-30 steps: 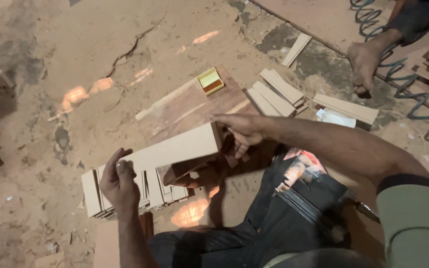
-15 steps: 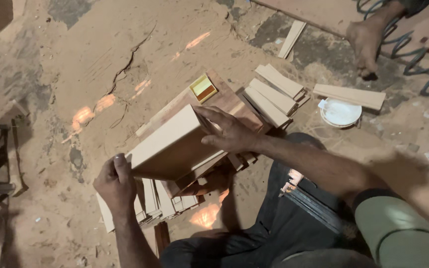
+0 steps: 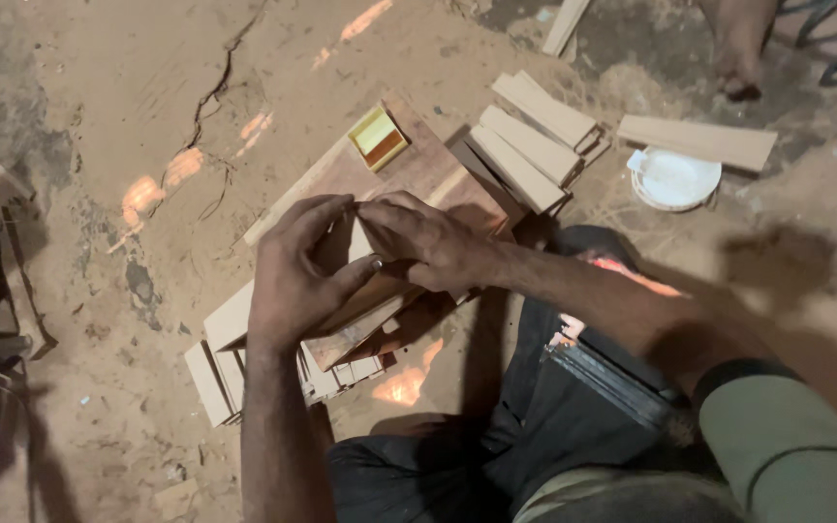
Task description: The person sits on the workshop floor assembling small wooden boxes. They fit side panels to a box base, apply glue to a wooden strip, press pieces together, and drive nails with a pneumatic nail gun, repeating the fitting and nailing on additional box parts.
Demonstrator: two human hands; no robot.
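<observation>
Head view, listed near to far. Item one: our dark-trousered lap [image 3: 573, 436], cut off at the bottom edge. Item two: left hand [image 3: 293, 281] and right hand [image 3: 428, 242], fingers curled together around a flat wooden piece [image 3: 360, 324], held tilted over the pile, seemingly so both hands can steady it; its upper face is hidden beneath our palms. Item three: cut wooden slats [image 3: 220, 373] stacked on the earthen floor [image 3: 99, 116] under that piece, partly covered by our forearm. Item four: a broad board [image 3: 428, 165] carrying a small yellow block [image 3: 380, 138]. Item five: more slats [image 3: 535, 136], a white dish [image 3: 675, 179]. Item six: another person's foot [image 3: 738, 48], cropped at top.
</observation>
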